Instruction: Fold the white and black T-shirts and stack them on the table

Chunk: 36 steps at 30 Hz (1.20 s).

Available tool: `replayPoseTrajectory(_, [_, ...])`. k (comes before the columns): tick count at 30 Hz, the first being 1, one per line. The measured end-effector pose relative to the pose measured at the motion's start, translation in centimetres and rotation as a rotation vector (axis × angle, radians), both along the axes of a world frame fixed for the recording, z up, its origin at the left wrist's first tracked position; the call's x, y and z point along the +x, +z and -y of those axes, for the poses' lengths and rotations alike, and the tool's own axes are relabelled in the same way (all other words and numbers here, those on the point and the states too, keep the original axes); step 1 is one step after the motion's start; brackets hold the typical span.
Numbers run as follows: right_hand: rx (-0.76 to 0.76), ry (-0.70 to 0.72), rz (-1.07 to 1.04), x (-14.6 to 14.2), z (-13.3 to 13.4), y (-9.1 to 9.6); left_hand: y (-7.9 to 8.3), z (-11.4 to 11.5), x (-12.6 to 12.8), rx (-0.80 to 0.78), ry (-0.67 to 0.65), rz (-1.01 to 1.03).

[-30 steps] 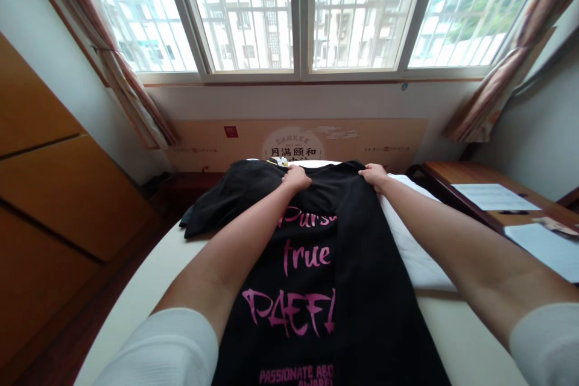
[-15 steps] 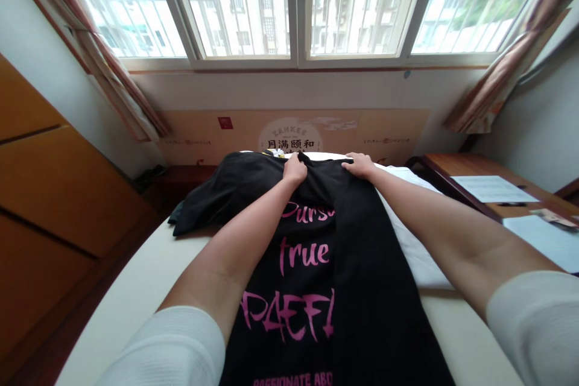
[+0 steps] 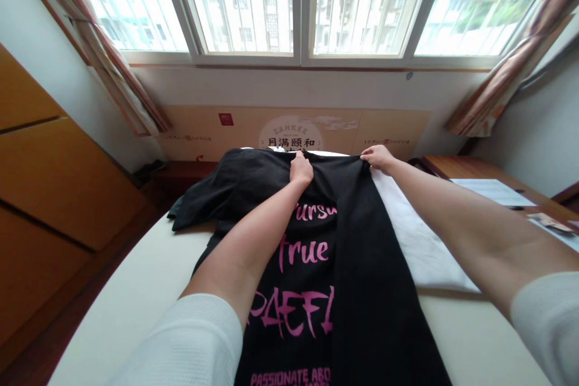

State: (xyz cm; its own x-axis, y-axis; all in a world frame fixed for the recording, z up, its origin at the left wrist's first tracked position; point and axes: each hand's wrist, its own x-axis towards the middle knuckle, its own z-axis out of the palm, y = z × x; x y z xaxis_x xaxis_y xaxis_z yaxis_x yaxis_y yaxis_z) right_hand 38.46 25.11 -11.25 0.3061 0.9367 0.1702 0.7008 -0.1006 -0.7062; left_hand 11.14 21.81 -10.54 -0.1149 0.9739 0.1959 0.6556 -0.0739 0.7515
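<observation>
The person's left hand (image 3: pixel 301 170) is clamping a small gathered fold of a black knit T-shirt with pink brush lettering (image 3: pixel 312 289), while the right hand (image 3: pixel 378 158) is curling over the garment's far edge, well apart from the left. I cannot tell whether the right hand is gripping the cloth or only resting on it. White knit sleeves (image 3: pixel 181 344) are covering both forearms near the elbows. The shirt is lying lengthwise along the bed, and it is looking soft, light and limp, likely to slump and drag wherever it is tugged. Its edges or shoulder seam would probably give the surest hold. A loose black bunch of cloth (image 3: pixel 212 193) is sticking out to the left, and a white sheet (image 3: pixel 420 247) is showing to the right, on a cream mattress (image 3: pixel 136 277). Beyond the bed, a beige printed headboard panel (image 3: pixel 289 136) is standing against the wall. An orange wooden wardrobe (image 3: pixel 58 181) is filling the left side, and a brown wooden desk (image 3: pixel 479 167) with white papers (image 3: pixel 493 192) is standing on the right. Striped brown curtains (image 3: pixel 502 72) are hanging beside a barred window (image 3: pixel 239 6).
</observation>
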Motion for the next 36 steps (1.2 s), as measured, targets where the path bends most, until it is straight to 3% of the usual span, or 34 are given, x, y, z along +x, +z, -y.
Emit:
replayPoseTrajectory(5, [-0.024, -0.056, 0.115, -1.5, -0.1, -0.6, 0.5, 0.7, 0.3, -0.05, 0.05, -0.186])
replayPoseTrajectory(8, [-0.034, -0.106, 0.292, -3.8, 1.0, -0.5, 1.3, 1.1, 0.7, -0.133, 0.063, -0.268])
replayPoseTrajectory(11, [0.048, 0.025, 0.497, -6.4, 3.3, -0.7, 2.2, 2.9, 1.1, -0.076, 0.069, -0.384])
replayPoseTrajectory(13, [0.056, 0.143, 0.528, -7.6, 5.2, -1.4, 2.6, 5.6, 1.2, 0.043, 0.026, -0.52])
replayPoseTrajectory(15, [-0.042, 0.171, 0.509, -7.9, 6.8, -2.3, 2.8, 9.6, 1.1, 0.08, -0.119, -0.643])
replayPoseTrajectory(18, [-0.181, 0.177, 0.482, -7.4, 7.9, -3.2, 2.8, 16.3, 0.9, -0.077, -0.457, -0.694])
replayPoseTrajectory(20, [-0.204, 0.212, 0.489, -7.0, 7.7, -3.2, 2.8, 19.7, 0.9, -0.123, -0.589, -0.681])
replayPoseTrajectory(25, [-0.24, 0.225, 0.509, -7.2, 6.8, -2.0, 4.0, 23.9, 0.6, -0.182, -0.642, -0.722])
replayPoseTrajectory(27, [-0.254, 0.222, 0.523, -7.6, 6.9, -1.6, 5.0, 25.0, 0.0, -0.352, -0.701, -0.677])
replayPoseTrajectory(31, [-0.277, 0.177, 0.595, -8.6, 7.8, -1.0, 6.5, 28.9, -2.6, -0.804, -0.813, -0.352])
replayPoseTrajectory(33, [-0.276, 0.172, 0.613, -9.5, 8.7, -0.5, 6.3, 31.5, -4.5, -0.864, -0.796, -0.271])
replayPoseTrajectory(36, [-0.254, 0.244, 0.596, -10.9, 11.2, 0.2, 4.7, 35.0, -7.6, -0.871, -0.838, -0.229])
